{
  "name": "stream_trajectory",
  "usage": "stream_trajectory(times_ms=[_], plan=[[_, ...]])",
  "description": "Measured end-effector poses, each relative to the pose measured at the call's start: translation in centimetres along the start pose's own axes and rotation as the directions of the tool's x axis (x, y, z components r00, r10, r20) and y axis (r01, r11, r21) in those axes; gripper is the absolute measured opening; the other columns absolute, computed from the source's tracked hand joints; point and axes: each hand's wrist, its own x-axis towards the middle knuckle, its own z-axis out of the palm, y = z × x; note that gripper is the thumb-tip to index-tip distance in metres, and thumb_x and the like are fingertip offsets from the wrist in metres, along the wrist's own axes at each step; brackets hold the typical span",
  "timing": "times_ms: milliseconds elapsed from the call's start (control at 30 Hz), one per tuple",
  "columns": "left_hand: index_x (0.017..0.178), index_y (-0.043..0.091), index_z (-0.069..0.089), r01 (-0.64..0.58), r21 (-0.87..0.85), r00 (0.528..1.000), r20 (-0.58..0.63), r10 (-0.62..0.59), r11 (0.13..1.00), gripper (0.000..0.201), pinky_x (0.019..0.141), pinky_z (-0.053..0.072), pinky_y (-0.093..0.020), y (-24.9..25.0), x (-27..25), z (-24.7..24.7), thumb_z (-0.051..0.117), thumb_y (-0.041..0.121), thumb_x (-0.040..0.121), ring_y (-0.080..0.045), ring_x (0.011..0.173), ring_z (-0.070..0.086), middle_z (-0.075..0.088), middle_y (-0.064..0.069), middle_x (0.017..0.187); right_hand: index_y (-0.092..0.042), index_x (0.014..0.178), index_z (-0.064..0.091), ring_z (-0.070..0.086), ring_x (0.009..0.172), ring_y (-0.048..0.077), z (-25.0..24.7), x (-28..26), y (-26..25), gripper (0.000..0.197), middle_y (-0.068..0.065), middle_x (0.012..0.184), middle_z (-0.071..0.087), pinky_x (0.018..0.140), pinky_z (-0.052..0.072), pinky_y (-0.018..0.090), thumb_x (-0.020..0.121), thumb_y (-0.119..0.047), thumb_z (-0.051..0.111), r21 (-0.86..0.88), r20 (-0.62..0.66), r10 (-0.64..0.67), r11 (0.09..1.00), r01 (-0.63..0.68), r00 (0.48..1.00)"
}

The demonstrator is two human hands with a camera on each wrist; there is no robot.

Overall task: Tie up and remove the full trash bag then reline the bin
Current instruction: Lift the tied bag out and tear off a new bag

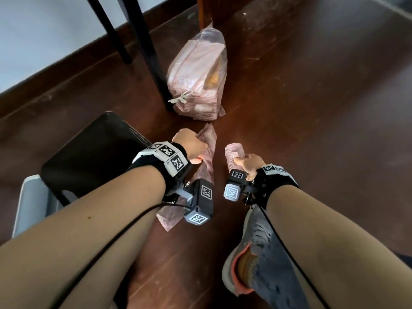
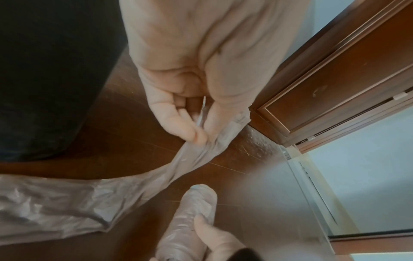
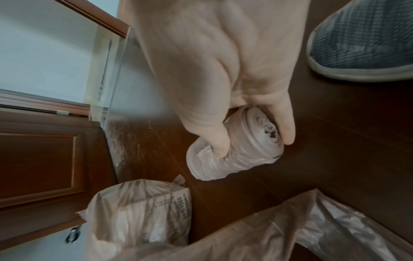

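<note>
The full pink trash bag (image 1: 198,74) lies tied with a white drawstring on the dark wood floor, also visible in the right wrist view (image 3: 143,211). My left hand (image 1: 189,146) pinches one end of a loose, unrolled pink bag (image 1: 206,157), which trails down past my wrist; in the left wrist view the fingers (image 2: 178,121) clamp its bunched plastic (image 2: 100,194). My right hand (image 1: 249,166) grips the roll of pink bags (image 1: 234,152), thumb and fingers around it (image 3: 236,146), just above the floor. The bin (image 1: 33,201) with its black lid (image 1: 89,157) sits at lower left.
Black chair legs (image 1: 147,47) stand beside the tied bag. A wooden door (image 2: 335,70) and a white wall lie beyond. My grey shoe (image 1: 263,259) rests on the floor below the right hand.
</note>
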Motion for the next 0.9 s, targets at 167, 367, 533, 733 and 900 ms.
stream_trajectory(times_ms=[167,367,533,733,900], plan=[[0.088,0.000,0.064,0.101,-0.024,0.991,0.089,-0.098,0.995,0.009,0.089,0.056,-0.041,0.4,1.8,1.0,0.062,0.001,0.079,-0.028,0.089,0.070,0.070,-0.017,0.092,-0.006,0.143,0.037,0.060,0.085,0.027,0.7,1.6,0.6,0.056,0.018,0.133,0.053,0.045,0.049,0.025,0.094,-0.022,0.059,0.172,0.020,0.113,0.978,-0.114,0.993],[0.094,0.003,0.063,0.139,0.009,0.984,0.110,-0.139,0.990,0.012,0.063,0.061,-0.029,0.2,3.0,1.0,0.060,0.003,0.082,-0.022,0.075,0.070,0.071,-0.018,0.099,-0.006,0.128,0.042,0.059,0.083,0.024,2.7,4.2,1.7,0.055,0.006,0.094,0.055,0.088,0.052,0.039,0.083,-0.020,0.069,0.266,-0.221,0.106,0.963,-0.045,0.970],[0.083,0.003,0.057,0.148,-0.017,0.983,0.110,-0.146,0.989,0.007,0.058,0.055,-0.022,-0.7,4.2,0.8,0.061,0.007,0.088,-0.017,0.067,0.061,0.062,-0.009,0.080,-0.005,0.122,0.045,0.046,0.121,0.034,3.1,5.5,1.2,0.056,0.014,0.131,0.043,0.096,0.041,0.040,0.077,-0.022,0.075,-0.075,-0.418,0.017,0.996,-0.054,0.908],[0.072,0.010,0.046,0.140,-0.066,0.985,0.113,-0.132,0.988,0.023,0.049,0.052,-0.017,-0.9,4.8,1.2,0.058,0.007,0.091,-0.013,0.060,0.057,0.055,-0.005,0.073,-0.012,0.124,0.051,0.039,0.125,0.033,3.0,5.9,1.5,0.056,0.013,0.133,0.038,0.100,0.037,0.038,0.077,-0.033,0.073,-0.222,-0.363,0.068,0.962,-0.158,0.929],[0.073,0.011,0.047,0.125,-0.104,0.985,0.133,-0.111,0.987,0.022,0.054,0.054,-0.019,-0.6,4.4,1.4,0.058,0.006,0.091,-0.014,0.065,0.060,0.056,-0.004,0.075,-0.012,0.124,0.053,0.039,0.126,0.032,2.6,5.6,1.6,0.067,0.012,0.134,0.041,0.102,0.035,0.038,0.071,-0.046,0.075,-0.155,-0.379,0.075,0.978,-0.143,0.922]])
